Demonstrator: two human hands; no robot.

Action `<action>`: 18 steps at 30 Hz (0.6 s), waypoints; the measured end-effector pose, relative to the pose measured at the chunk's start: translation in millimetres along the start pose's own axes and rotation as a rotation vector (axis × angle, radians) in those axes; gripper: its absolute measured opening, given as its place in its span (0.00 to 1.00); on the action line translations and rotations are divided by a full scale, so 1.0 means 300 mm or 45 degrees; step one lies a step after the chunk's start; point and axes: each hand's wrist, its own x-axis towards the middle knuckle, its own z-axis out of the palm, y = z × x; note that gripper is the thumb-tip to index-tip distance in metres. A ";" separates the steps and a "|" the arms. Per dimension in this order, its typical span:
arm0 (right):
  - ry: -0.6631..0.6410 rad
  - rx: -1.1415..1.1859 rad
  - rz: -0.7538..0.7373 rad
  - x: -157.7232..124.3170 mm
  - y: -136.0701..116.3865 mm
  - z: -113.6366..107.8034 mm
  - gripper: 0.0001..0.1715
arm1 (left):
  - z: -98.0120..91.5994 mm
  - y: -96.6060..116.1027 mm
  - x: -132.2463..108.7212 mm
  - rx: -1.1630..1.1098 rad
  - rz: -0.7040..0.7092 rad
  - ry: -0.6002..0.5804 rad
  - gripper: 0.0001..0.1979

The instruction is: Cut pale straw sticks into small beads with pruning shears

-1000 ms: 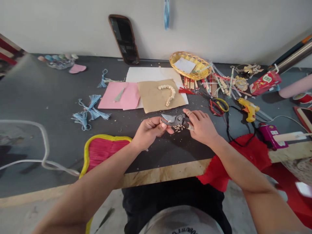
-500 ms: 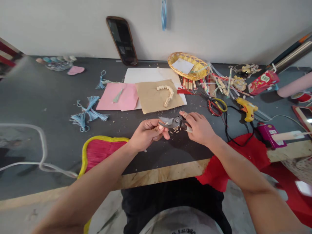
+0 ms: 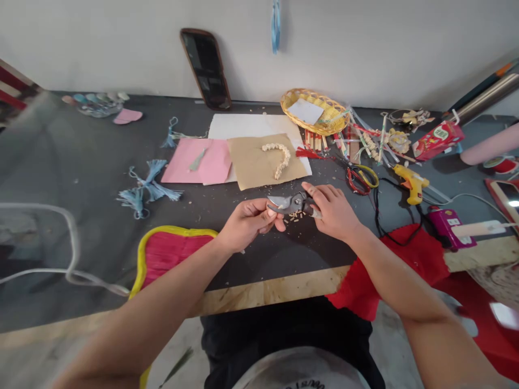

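My right hand (image 3: 334, 210) is wrapped round the handles of a pair of pruning shears (image 3: 290, 203), whose blades point left. Just at the blade tips, my left hand (image 3: 251, 224) is closed in a pinch on a thin pale stick. Most of that stick is hidden by the fingers; a pale end (image 3: 243, 251) shows below the palm. Small cut pieces (image 3: 295, 217) lie scattered on the dark table under the shears. Beyond the hands, a curved row of pale pieces (image 3: 283, 154) rests on a brown paper sheet (image 3: 251, 162).
Pink paper (image 3: 178, 165) and blue tassels (image 3: 152, 186) lie left. A wicker basket (image 3: 336, 121), scissors (image 3: 360, 178), a yellow glue gun (image 3: 413, 181) and a purple box (image 3: 441, 227) stand or lie right. Red cloth (image 3: 360, 289) hangs over the front edge. A phone (image 3: 206, 67) leans on the wall.
The shears' blades appear closer together than before. Both hands keep their hold and nearly the same place; the view has shifted slightly.
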 end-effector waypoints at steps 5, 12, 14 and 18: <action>-0.049 0.050 -0.034 -0.001 0.002 -0.007 0.35 | 0.003 0.013 -0.006 -0.044 -0.089 -0.072 0.11; -0.002 0.061 -0.052 -0.002 -0.003 -0.002 0.30 | 0.000 0.025 -0.010 -0.110 -0.229 -0.133 0.12; 0.020 0.043 -0.016 -0.005 -0.010 0.000 0.28 | -0.003 0.029 -0.010 -0.129 -0.233 -0.124 0.13; 0.004 0.036 0.024 -0.009 -0.022 0.000 0.26 | 0.000 0.035 -0.009 -0.132 -0.219 -0.054 0.14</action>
